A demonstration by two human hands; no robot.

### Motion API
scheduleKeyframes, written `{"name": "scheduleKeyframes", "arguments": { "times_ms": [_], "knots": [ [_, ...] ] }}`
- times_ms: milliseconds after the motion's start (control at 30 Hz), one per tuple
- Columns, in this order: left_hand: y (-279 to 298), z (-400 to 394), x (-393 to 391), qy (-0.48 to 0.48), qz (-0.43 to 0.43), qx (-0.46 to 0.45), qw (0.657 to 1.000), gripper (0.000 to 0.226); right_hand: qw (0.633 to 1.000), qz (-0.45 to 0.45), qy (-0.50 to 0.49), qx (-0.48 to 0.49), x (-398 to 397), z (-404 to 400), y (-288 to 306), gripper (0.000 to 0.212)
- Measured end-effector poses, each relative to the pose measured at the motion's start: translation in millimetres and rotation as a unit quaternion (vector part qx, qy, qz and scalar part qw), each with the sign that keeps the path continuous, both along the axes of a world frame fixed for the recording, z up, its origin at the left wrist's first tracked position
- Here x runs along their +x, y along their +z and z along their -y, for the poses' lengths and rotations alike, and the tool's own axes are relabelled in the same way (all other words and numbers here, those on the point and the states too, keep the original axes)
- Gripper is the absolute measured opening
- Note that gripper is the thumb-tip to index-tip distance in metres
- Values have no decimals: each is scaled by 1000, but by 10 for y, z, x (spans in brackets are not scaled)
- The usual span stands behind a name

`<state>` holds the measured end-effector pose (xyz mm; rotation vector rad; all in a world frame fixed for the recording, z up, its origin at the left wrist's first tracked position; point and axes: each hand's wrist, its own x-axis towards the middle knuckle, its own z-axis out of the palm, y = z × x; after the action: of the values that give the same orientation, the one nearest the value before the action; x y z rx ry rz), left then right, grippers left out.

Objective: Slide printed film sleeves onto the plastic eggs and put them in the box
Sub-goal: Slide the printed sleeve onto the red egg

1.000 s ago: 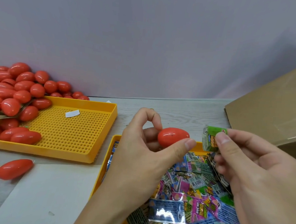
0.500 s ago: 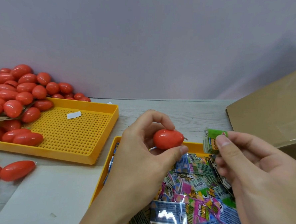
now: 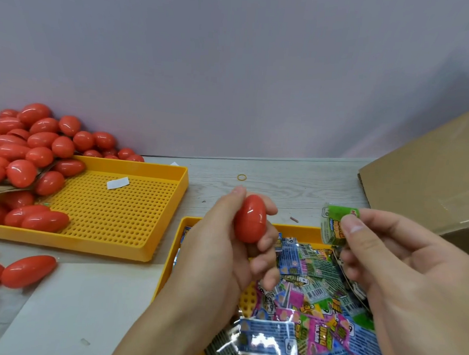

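Left hand (image 3: 223,248) has the red plastic egg (image 3: 250,219) upright, fingers curled round it, above the near yellow tray (image 3: 241,225) of loose sleeves (image 3: 316,297). Right hand (image 3: 403,275) pinches a green printed film sleeve (image 3: 334,224) between thumb and fingertips, just beside the egg, not touching. The risk as I judge it: that sleeve looks flattened, so it could snag or crumple on the tip. The egg is glossy, smooth, likely slippery.

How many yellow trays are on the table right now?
2. One perforated yellow tray sits at left, holding red eggs; the other lies under the hands, filled with printed film sleeves, partly hidden.
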<state>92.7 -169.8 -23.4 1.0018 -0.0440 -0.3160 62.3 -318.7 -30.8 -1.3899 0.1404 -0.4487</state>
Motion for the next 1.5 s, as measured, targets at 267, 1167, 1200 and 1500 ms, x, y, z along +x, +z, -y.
{"name": "scheduleKeyframes", "arguments": {
  "times_ms": [267, 1167, 1200, 1500],
  "knots": [
    [-26, -13, -7, -35, 33, 12, 999, 18, 1000, 1, 7, -13, -14, -16, 7, 59],
    [-89, -45, -18, -22, 182, 280, 942, 27, 992, -4, 21, -123, -85, -87, 134, 32],
    [-92, -43, -14, -15, 188, 285, 940, 26, 992, 0, 22, -126, -84, -93, 132, 35],
    [-85, -16, -20, 10, 215, 295, 931, 27, 984, 42, -19, -174, -102, -97, 140, 18]
  ]
}}
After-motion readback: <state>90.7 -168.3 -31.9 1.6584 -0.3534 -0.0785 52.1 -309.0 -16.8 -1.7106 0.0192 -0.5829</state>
